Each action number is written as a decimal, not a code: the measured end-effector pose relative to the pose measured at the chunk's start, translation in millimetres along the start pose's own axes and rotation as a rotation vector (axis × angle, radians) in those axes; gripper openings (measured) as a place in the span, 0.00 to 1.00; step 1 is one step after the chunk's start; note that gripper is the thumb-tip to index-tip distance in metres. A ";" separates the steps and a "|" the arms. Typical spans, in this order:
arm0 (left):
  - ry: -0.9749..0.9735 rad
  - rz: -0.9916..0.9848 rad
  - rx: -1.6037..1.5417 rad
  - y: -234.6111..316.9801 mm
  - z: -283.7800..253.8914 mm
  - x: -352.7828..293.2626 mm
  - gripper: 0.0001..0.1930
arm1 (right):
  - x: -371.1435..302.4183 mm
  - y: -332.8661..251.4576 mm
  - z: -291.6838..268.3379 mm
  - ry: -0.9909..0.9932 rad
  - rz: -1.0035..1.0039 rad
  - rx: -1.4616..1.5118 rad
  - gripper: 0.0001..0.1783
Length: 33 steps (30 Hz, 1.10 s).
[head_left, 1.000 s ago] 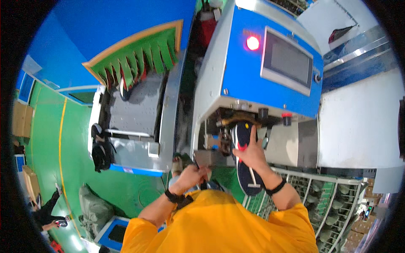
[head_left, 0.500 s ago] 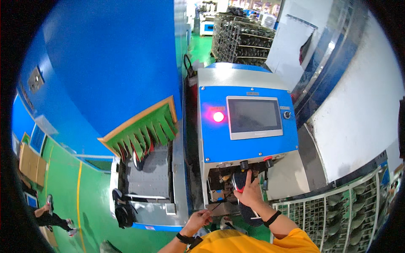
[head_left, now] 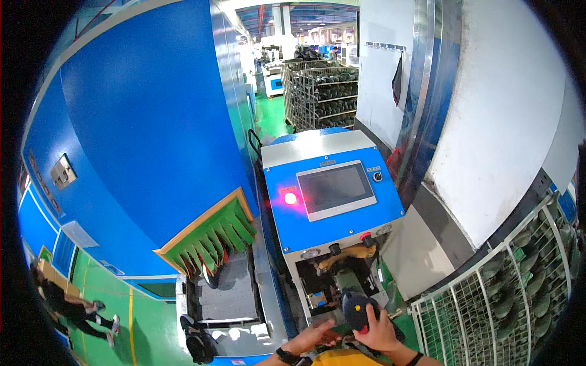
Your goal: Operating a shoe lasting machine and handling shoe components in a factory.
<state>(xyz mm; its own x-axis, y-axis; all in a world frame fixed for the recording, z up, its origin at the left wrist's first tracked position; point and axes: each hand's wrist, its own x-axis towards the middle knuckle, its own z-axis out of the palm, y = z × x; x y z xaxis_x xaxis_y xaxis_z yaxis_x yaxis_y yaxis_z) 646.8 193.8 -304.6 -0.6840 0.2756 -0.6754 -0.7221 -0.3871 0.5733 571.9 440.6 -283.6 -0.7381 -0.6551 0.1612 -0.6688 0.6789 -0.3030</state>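
1. Far left: another person [head_left: 73, 308] is walking on the green floor, well apart from me. No bearing on my hands.
2. Left of the machine: the conveyor mouth with its green fringe curtain [head_left: 210, 235] is sitting beside my station; a black shoe [head_left: 200, 344] is lying at its near end.
3. My left hand [head_left: 314, 337] is reaching in low, fingers stretched and open, nothing clearly in its grasp; the fingertips are near the toe of the shoe sole [head_left: 359, 310]. Contact I cannot tell.
4. Centre: the blue press machine [head_left: 332, 201] is showing a lit red lamp [head_left: 290, 198] beside its touch screen [head_left: 336, 189]. The open bay with the tan clamp arm [head_left: 345, 256] is just above my hands.
5. My right hand [head_left: 378, 329] is wrapping closed around the dark sole, holding it upright in front of the bay. Judgement: I'm keeping the grip low on the heel end and fingers clear of the clamp.
6. Right: a wire rack [head_left: 506, 293] of dark soles is standing near my elbow.
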 end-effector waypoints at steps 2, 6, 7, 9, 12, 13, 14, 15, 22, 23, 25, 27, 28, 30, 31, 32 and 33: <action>-0.199 -0.039 -0.072 -25.8 -8.2 29.4 0.36 | -25.6 -12.1 -7.4 0.018 -0.025 -0.023 0.59; -0.616 -0.128 -0.101 -36.6 6.4 44.1 0.46 | -67.8 -24.7 -16.0 0.125 0.008 -0.039 0.40; -0.713 -0.102 -0.222 -64.5 2.7 66.7 0.47 | -75.7 -29.3 -27.8 0.034 0.030 -0.027 0.43; -1.088 -0.292 -0.605 -76.7 2.5 64.8 0.45 | -73.3 -35.1 -81.6 -0.305 0.032 0.118 0.50; -0.924 -0.381 -0.408 -11.3 50.3 -4.6 0.43 | -71.4 -41.7 -114.3 -0.423 0.169 0.411 0.46; -0.468 -0.287 0.069 0.9 60.2 -18.8 0.42 | -104.7 9.7 -58.7 -0.389 0.370 0.733 0.53; -0.439 -0.283 0.051 -35.8 30.7 0.1 0.42 | -88.0 17.2 -43.5 -0.411 0.349 0.749 0.53; -0.515 -0.255 -0.140 -87.1 6.7 26.6 0.40 | -62.0 19.0 -41.6 -0.408 0.650 0.923 0.55; -0.289 -0.119 0.096 -117.3 -1.1 36.6 0.27 | 13.6 8.5 39.2 -0.097 0.827 1.708 0.38; -0.126 -0.145 0.148 -101.6 3.9 26.6 0.22 | 14.6 4.6 27.4 -0.115 0.775 1.717 0.39; -0.087 -0.110 0.146 -44.4 49.2 -6.0 0.21 | -2.6 33.6 5.8 -0.066 0.648 1.607 0.40; 0.020 -0.040 0.141 -80.8 -9.4 17.9 0.19 | -27.6 54.1 -12.6 0.033 0.624 1.496 0.40; 0.139 0.143 0.435 -73.0 -3.7 3.4 0.15 | -48.8 70.1 -29.1 -0.007 0.531 1.323 0.41; 0.255 0.120 0.334 -88.4 -69.6 20.8 0.17 | -100.8 90.1 -57.2 0.045 0.440 1.121 0.43; 0.262 0.092 0.430 -75.8 -45.4 21.8 0.19 | -134.6 100.0 -84.7 0.028 0.570 0.989 0.43; 0.258 -0.045 0.381 -56.3 -13.5 20.5 0.19 | -172.0 109.7 -111.7 -0.005 0.684 0.855 0.44; 0.245 -0.025 0.511 -53.3 -3.1 30.7 0.19 | -212.3 118.9 -124.3 0.031 0.775 0.769 0.45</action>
<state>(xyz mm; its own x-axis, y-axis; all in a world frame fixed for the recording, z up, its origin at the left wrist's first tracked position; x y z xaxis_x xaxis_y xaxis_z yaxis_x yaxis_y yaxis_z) 664.6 220.2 -357.4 -0.6660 0.0429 -0.7447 -0.7378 0.1092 0.6661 638.1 701.6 -237.1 -0.9441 -0.1230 -0.3059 0.2050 0.5078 -0.8368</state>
